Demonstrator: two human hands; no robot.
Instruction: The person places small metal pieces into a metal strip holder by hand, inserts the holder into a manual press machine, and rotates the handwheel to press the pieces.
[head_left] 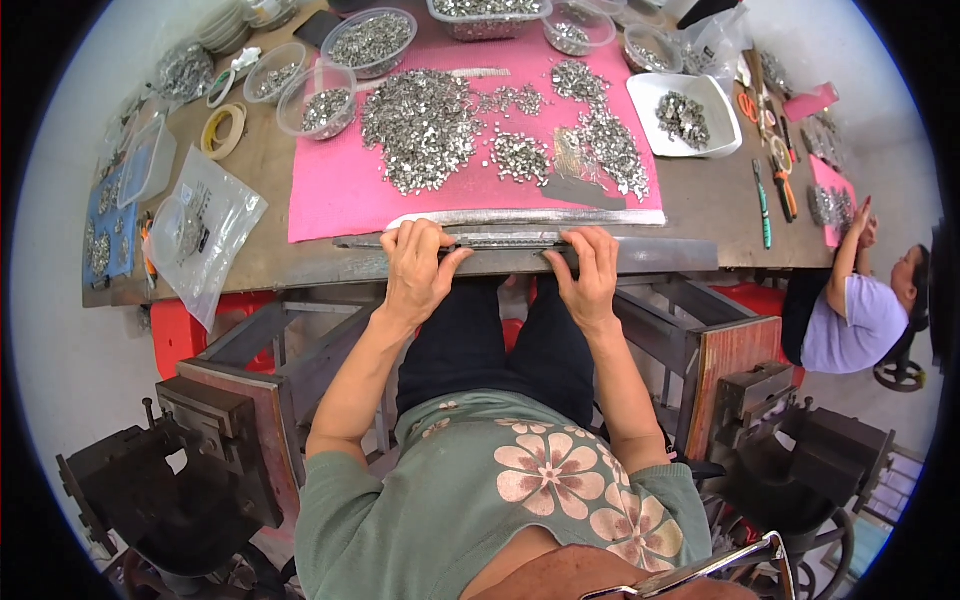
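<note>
My left hand [415, 270] and my right hand [588, 272] grip the two ends of a narrow dark metal strip [508, 243] at the table's near edge. A light row of small pieces or teeth seems to run along it, too fine to make out. Thumbs and fingers are closed on the strip at both ends. Beneath it lies a longer flat grey metal bar [665, 254] along the edge. Just beyond, a pink cloth [330, 208] carries heaps of small shiny metal pieces [420, 130], with a silvery strip [610, 217] along its near side.
Clear tubs of metal pieces [318, 100] line the far side, with a white tray [735, 140] at right. Tape [223, 132] and a plastic bag [205, 235] lie left; a green pen [763, 205] and orange-handled pliers [785, 193] right. Another person [860, 310] sits far right.
</note>
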